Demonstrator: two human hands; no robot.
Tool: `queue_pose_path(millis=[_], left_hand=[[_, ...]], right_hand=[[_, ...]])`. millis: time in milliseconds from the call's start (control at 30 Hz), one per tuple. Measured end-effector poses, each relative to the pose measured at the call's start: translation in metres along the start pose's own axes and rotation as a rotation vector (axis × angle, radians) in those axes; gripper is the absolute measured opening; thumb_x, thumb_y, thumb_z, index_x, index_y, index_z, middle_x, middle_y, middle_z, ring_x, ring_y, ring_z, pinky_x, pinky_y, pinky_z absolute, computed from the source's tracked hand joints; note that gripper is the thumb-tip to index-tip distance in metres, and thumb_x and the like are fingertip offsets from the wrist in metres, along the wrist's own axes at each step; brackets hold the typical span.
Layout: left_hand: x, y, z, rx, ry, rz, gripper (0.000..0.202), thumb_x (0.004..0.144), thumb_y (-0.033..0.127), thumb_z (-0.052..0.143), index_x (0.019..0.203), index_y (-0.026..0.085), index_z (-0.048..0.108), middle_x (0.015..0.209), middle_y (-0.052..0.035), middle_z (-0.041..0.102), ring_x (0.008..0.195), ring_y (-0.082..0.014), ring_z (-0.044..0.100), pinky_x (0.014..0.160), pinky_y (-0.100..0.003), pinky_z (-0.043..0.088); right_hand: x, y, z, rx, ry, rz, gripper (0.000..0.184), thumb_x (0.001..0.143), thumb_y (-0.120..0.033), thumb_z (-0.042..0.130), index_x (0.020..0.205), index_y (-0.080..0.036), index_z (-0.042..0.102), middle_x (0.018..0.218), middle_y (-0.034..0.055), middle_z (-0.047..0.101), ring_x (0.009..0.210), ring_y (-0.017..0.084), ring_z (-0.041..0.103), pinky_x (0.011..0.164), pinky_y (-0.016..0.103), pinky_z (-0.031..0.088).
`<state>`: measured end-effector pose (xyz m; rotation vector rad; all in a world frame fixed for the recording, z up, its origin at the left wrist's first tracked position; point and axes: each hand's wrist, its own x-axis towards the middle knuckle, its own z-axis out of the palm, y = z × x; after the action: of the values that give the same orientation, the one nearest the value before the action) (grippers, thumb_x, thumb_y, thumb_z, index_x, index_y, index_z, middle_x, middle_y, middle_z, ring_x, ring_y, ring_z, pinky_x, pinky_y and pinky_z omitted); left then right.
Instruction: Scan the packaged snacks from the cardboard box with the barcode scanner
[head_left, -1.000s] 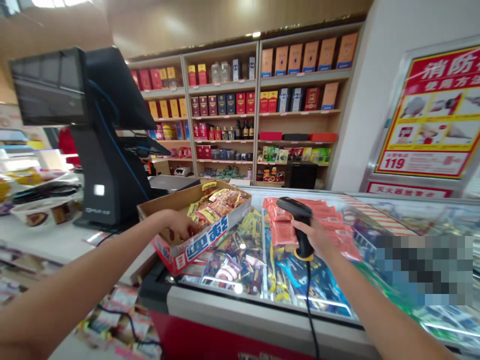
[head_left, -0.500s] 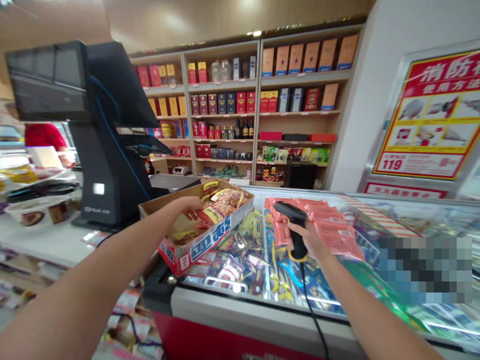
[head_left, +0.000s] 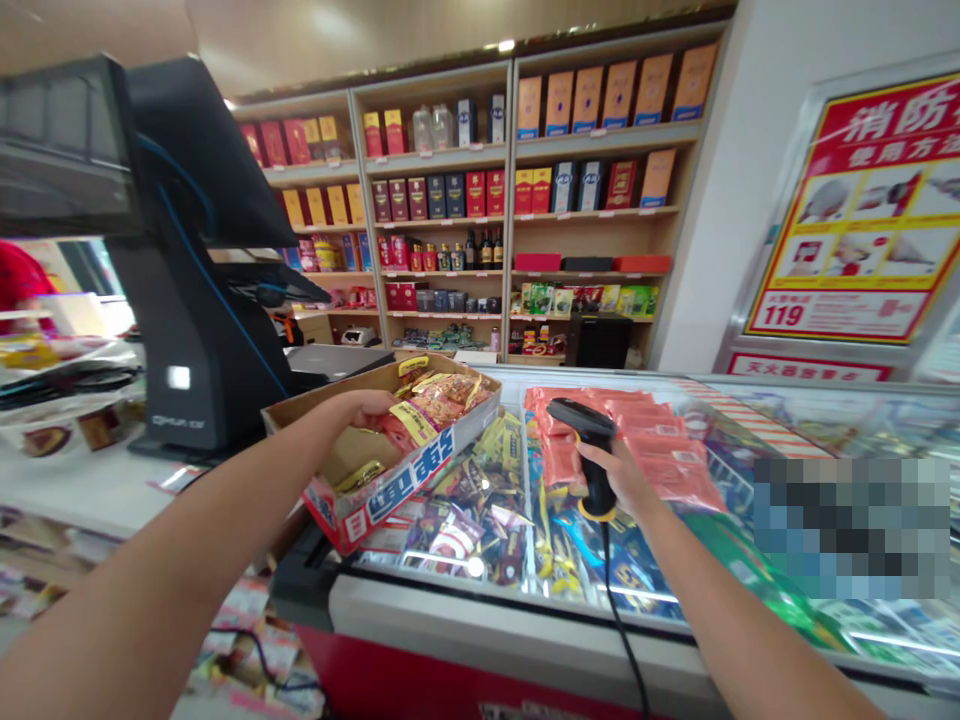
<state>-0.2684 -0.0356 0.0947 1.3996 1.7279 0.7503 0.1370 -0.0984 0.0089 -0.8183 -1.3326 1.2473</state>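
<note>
My left hand (head_left: 369, 408) reaches into an open cardboard box (head_left: 397, 492) with a red and white printed side. Its fingers are closed on the edge of a snack packet (head_left: 411, 422) with a yellow header; the fingertips are partly hidden. More snack packets (head_left: 456, 388) lie at the box's far end, and another yellow-edged one is at the near end. Wrapped around the handle of a black barcode scanner (head_left: 598, 470) is my right hand (head_left: 624, 478). The scanner is held above the freezer, its head pointing left and its cord hanging down.
Under the box and scanner stands a glass-topped chest freezer (head_left: 517, 620) full of packaged goods. Pink packets (head_left: 667, 450) are stacked beyond the scanner. A dark point-of-sale terminal (head_left: 191, 300) rises at left on a white counter (head_left: 82, 500). Shelves with boxes and bottles line the back.
The whole view has shifted slightly. My left hand has moved a little, and the yellow-topped packet at its fingers sits at a changed angle. The scanner stays in my right hand.
</note>
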Motion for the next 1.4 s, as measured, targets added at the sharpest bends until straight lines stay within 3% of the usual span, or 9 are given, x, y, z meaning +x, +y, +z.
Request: queue_pose_path(millis=[100, 267, 433, 633, 733, 867, 1100, 1200, 1400], left_hand=[[-0.002, 0.003, -0.029, 0.182, -0.115, 0.021, 0.015, 0.051, 0.018, 0.076, 0.061, 0.014, 0.067, 0.061, -0.007, 0.067, 0.057, -0.0206, 0.061, 0.052, -0.028, 0.047], [-0.008, 0.012, -0.06, 0.682, 0.258, 0.089, 0.008, 0.06, 0.015, 0.072, 0.058, 0.013, 0.065, 0.047, -0.0013, 0.055, 0.054, -0.0167, 0.054, 0.058, -0.026, 0.043], [-0.017, 0.026, -0.049, 0.901, 0.463, 0.214, 0.008, 0.069, 0.014, 0.062, 0.062, 0.013, 0.065, 0.062, -0.0069, 0.064, 0.069, -0.0212, 0.062, 0.069, -0.029, 0.045], [-0.046, 0.063, -0.032, 0.802, 0.716, 0.449, 0.018, 0.076, 0.019, 0.051, 0.081, 0.015, 0.067, 0.083, -0.0124, 0.07, 0.082, -0.0249, 0.064, 0.075, -0.031, 0.046], [-0.072, 0.087, -0.009, 0.609, 0.824, 0.55, 0.015, 0.078, 0.024, 0.052, 0.076, 0.016, 0.065, 0.074, -0.0074, 0.067, 0.078, -0.0216, 0.062, 0.077, -0.029, 0.047], [-0.085, 0.098, 0.053, 0.379, 0.727, 0.625, 0.011, 0.077, 0.024, 0.056, 0.068, 0.018, 0.059, 0.069, -0.0028, 0.064, 0.071, -0.0171, 0.059, 0.072, -0.026, 0.046], [-0.023, 0.046, 0.169, 0.037, 0.56, 0.729, 0.011, 0.078, 0.017, 0.052, 0.067, 0.02, 0.053, 0.066, 0.0004, 0.059, 0.068, -0.0152, 0.056, 0.067, -0.025, 0.041], [-0.002, 0.025, 0.187, -0.106, 0.588, 0.662, 0.015, 0.079, 0.02, 0.051, 0.065, 0.02, 0.049, 0.06, 0.0031, 0.052, 0.061, -0.0137, 0.051, 0.064, -0.024, 0.039], [-0.003, 0.015, 0.187, -0.185, 0.588, 0.7, 0.016, 0.082, 0.023, 0.051, 0.067, 0.02, 0.047, 0.06, 0.0042, 0.049, 0.06, -0.0126, 0.048, 0.063, -0.024, 0.037]], right_hand=[[0.0, 0.0, -0.001, -0.013, -0.005, -0.008, 0.04, 0.069, -0.043, 0.074, 0.094, -0.015, 0.061, 0.057, -0.0005, 0.061, 0.042, 0.014, 0.054, 0.041, 0.026, 0.043], [-0.001, -0.003, 0.001, -0.027, -0.021, -0.02, 0.037, 0.07, -0.041, 0.073, 0.093, -0.015, 0.063, 0.056, -0.001, 0.061, 0.041, 0.013, 0.053, 0.043, 0.026, 0.043], [0.0, -0.001, 0.0, -0.028, -0.033, -0.04, 0.03, 0.071, -0.039, 0.072, 0.088, -0.015, 0.064, 0.056, -0.0007, 0.061, 0.041, 0.013, 0.053, 0.043, 0.027, 0.043], [-0.002, -0.002, 0.002, -0.012, -0.03, -0.034, 0.028, 0.07, -0.037, 0.071, 0.087, -0.016, 0.063, 0.054, -0.0016, 0.06, 0.041, 0.013, 0.053, 0.043, 0.027, 0.044], [-0.002, -0.006, 0.005, 0.01, -0.043, -0.04, 0.03, 0.07, -0.037, 0.071, 0.09, -0.016, 0.063, 0.054, -0.0023, 0.06, 0.041, 0.013, 0.052, 0.042, 0.027, 0.044], [-0.004, -0.008, 0.006, 0.018, -0.062, -0.064, 0.032, 0.07, -0.037, 0.071, 0.094, -0.016, 0.063, 0.053, -0.0021, 0.06, 0.041, 0.013, 0.052, 0.041, 0.027, 0.043], [-0.011, -0.019, 0.003, -0.042, -0.148, -0.049, 0.024, 0.07, -0.038, 0.07, 0.077, -0.017, 0.061, 0.052, -0.0014, 0.06, 0.038, 0.012, 0.052, 0.041, 0.026, 0.042], [-0.012, -0.024, 0.003, -0.178, -0.242, 0.022, 0.024, 0.069, -0.038, 0.071, 0.075, -0.018, 0.06, 0.048, -0.0015, 0.06, 0.036, 0.013, 0.052, 0.039, 0.025, 0.04], [-0.015, -0.027, 0.007, -0.358, -0.296, 0.031, 0.02, 0.071, -0.034, 0.069, 0.067, -0.019, 0.056, 0.047, -0.0018, 0.059, 0.035, 0.013, 0.053, 0.041, 0.025, 0.039]])
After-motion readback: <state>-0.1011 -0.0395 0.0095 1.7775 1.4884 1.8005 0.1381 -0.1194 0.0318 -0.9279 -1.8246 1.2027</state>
